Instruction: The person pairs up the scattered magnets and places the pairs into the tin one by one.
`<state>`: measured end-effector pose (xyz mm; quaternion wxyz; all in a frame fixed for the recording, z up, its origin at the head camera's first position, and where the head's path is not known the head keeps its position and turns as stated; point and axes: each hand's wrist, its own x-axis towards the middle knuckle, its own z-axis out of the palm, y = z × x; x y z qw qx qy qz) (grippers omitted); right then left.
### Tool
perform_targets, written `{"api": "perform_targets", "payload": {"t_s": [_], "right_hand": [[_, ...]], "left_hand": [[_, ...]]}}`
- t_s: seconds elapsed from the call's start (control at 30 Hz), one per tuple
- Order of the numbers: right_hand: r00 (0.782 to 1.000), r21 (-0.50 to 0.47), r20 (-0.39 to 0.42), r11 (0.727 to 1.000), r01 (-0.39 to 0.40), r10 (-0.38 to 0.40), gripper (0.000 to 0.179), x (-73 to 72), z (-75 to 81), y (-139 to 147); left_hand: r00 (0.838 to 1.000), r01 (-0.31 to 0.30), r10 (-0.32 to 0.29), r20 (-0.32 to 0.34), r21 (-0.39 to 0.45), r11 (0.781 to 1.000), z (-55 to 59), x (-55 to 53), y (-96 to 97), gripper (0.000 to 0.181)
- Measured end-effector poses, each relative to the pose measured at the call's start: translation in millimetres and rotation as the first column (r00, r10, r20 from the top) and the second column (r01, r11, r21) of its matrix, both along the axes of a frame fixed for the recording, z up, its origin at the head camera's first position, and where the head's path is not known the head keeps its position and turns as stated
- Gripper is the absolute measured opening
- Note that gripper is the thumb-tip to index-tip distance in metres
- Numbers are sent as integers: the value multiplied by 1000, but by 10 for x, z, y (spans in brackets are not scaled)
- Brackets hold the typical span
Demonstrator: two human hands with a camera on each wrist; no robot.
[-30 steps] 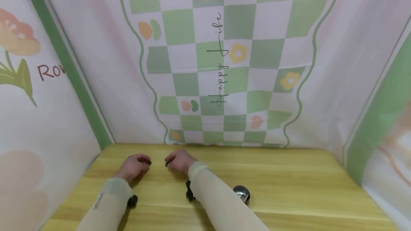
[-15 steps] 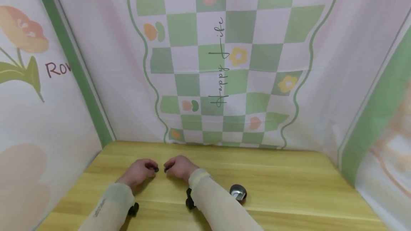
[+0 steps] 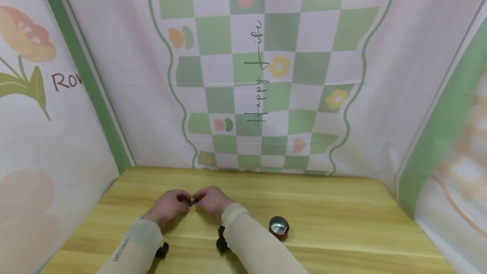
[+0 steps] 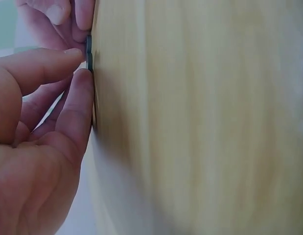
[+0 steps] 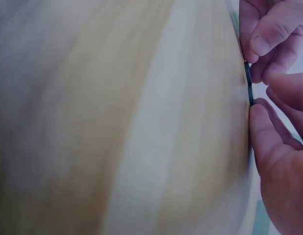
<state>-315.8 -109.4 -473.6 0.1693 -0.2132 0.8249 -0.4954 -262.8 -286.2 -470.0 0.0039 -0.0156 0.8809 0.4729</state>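
In the head view my left hand (image 3: 169, 205) and my right hand (image 3: 213, 200) meet low over the left part of the wooden table. Each pinches a small, flat dark piece between thumb and fingers. Seen from the left wrist, the left hand's dark piece (image 4: 89, 61) lines up end to end with the right hand's dark piece (image 4: 88, 44). Both lie right at the tabletop. The right wrist view has the same two thin pieces edge-on, my right hand (image 5: 283, 161) below and my left hand (image 5: 276, 34) above. The fingertips hide much of both; their kind is unclear.
A small round tin (image 3: 280, 237), silver inside and reddish outside, stands on the table (image 3: 342, 215) right of my right forearm. Something pale shows inside it. Behind the table hangs a green-and-white checked cloth (image 3: 251, 96). Black wrist cameras (image 3: 222, 244) hang below both sleeves.
Both hands have come together, the left moving right and slightly nearer, until the dark pieces meet. The gap between them has closed. The tin now shows more fully beside the right sleeve.
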Motion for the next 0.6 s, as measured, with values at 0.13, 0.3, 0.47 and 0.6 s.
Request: {"api": "perform_targets", "payload": {"t_s": [0.13, 0.3, 0.47, 0.6], "right_hand": [[1000, -30, 18, 999, 11, -11, 36, 12, 4, -2], [999, -61, 41, 998, 30, -28, 37, 33, 8, 23], [998, -70, 45, 996, 46, -43, 37, 44, 16, 57], [993, -104, 100, 992, 72, -61, 38, 24, 63, 119]], "left_hand": [[1000, -13, 13, 8, -11, 1000, 11, -1, 12, 30], [1000, -7, 7, 1, -34, 999, 13, -8, 15, 30], [1000, -1, 1, 5, -32, 999, 16, -10, 22, 30], [1000, 10, -9, 20, -35, 999, 25, -10, 26, 30]]}}
